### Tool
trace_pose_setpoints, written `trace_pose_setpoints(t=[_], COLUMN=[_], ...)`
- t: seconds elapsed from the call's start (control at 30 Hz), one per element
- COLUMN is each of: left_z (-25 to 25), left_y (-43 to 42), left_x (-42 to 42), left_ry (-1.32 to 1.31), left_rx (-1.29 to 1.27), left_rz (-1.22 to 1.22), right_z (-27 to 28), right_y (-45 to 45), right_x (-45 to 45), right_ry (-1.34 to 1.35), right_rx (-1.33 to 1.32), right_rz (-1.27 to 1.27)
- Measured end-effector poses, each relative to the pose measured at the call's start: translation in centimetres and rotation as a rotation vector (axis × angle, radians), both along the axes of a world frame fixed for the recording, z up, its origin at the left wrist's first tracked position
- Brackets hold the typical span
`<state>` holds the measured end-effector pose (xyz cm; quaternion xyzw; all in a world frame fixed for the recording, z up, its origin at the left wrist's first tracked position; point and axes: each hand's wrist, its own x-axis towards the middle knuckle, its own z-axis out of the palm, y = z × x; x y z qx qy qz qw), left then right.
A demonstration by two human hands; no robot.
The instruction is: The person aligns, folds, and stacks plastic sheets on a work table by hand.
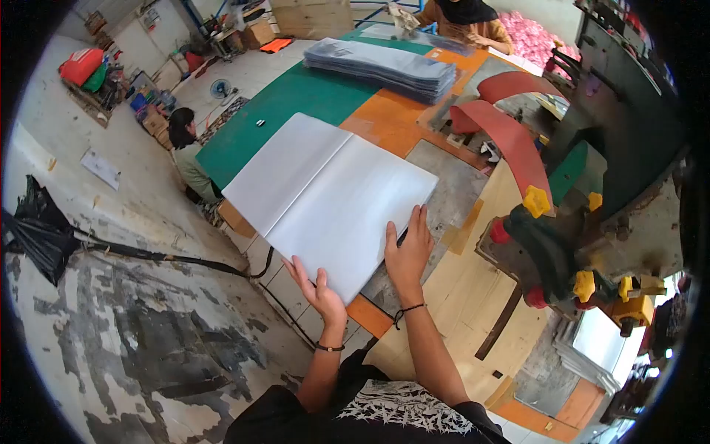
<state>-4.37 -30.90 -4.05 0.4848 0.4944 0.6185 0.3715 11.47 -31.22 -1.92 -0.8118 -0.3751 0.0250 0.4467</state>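
A neat stack of whitish, translucent plastic sheets [347, 214] lies in front of me, slightly tilted in view, with a straight seam line across it. Against its near left edge, by the bottom corner, rests my left hand [319, 297], fingers and thumb spread. My right hand [409, 251] touches the right edge, its fingers stretched out along the side and the thumb near the top sheet. Neither hand is wrapped around the stack. The undersides of the sheets are hidden.
A larger pile of clear plastic sheets [381, 68] lies on the green-and-orange table [296, 92]. On the right stands a machine with yellow knobs [536, 200] and red curved strips [510, 140]. More sheets [592, 344] lie below it. Two other people are nearby, one seated behind the table.
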Motion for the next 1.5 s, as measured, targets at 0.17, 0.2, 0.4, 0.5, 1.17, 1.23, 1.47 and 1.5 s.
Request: trace_pose_setpoints(t=[0.17,0.2,0.4,0.5,1.17,1.23,1.47,1.5], left_z=[0.3,0.3,0.3,0.0,1.0,1.3,0.7,0.8], left_y=[-0.1,0.0,-0.1,-0.1,-0.3,-0.3,-0.4,-0.4], left_x=[0.0,0.0,0.1,0.1,0.8,0.7,0.1,0.2], left_ry=[-0.086,-0.075,-0.014,-0.01,-0.056,-0.026,0.005,0.0], left_rx=[-0.023,-0.023,-0.025,-0.013,-0.021,-0.014,-0.026,-0.024], left_rz=[-0.015,-0.018,0.012,0.007,0.058,0.066,0.059,0.056], right_z=[-0.4,-0.4,0.1,0.1,-0.2,-0.2,-0.5,-0.5], right_y=[0.0,0.0,-0.1,-0.1,0.0,0.1,0.1,0.2], right_x=[0.2,0.2,0.2,0.2,0.3,0.2,0.2,0.3], right_ry=[-0.016,-0.018,0.008,0.004,-0.001,-0.001,-0.013,-0.013], right_rx=[0.038,0.041,0.059,0.038,0.032,0.029,0.028,0.033], right_rz=[-0.005,-0.004,0.009,0.002,-0.002,-0.003,-0.012,-0.016])
